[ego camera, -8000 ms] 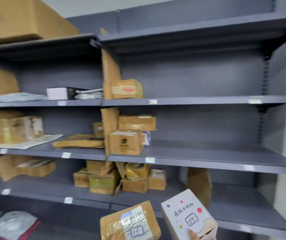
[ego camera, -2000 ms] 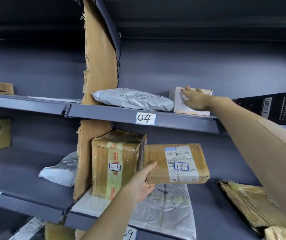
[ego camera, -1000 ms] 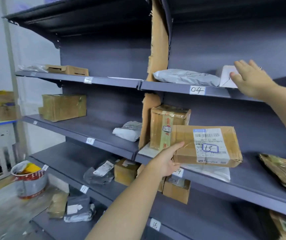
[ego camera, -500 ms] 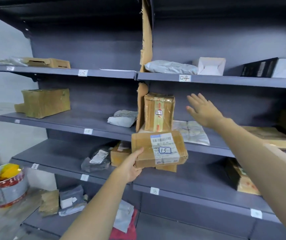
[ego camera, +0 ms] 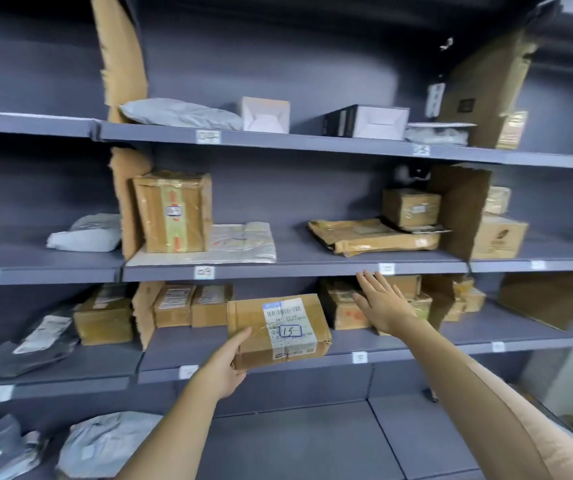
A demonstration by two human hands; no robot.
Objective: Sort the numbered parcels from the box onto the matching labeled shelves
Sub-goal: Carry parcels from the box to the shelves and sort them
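Currently: left hand (ego camera: 221,370) gripping lower left corner of parcel marked 13 (ego camera: 278,329), thumb across the front face, remaining fingers hidden behind and beneath the cardboard. Parcel held clear of the shelving, label facing the camera, level with the third shelf (ego camera: 416,348) from the top. Right hand (ego camera: 384,304) spread flat, fingers straight, holding nothing, raised just right of the parcel and apart from it, in front of brown boxes (ego camera: 342,306) on that shelf. Above: taped carton (ego camera: 172,213) on a shelf tagged 09 (ego camera: 204,272); white box (ego camera: 265,115) and grey mailer (ego camera: 181,114) on the upper shelf (ego camera: 313,142).
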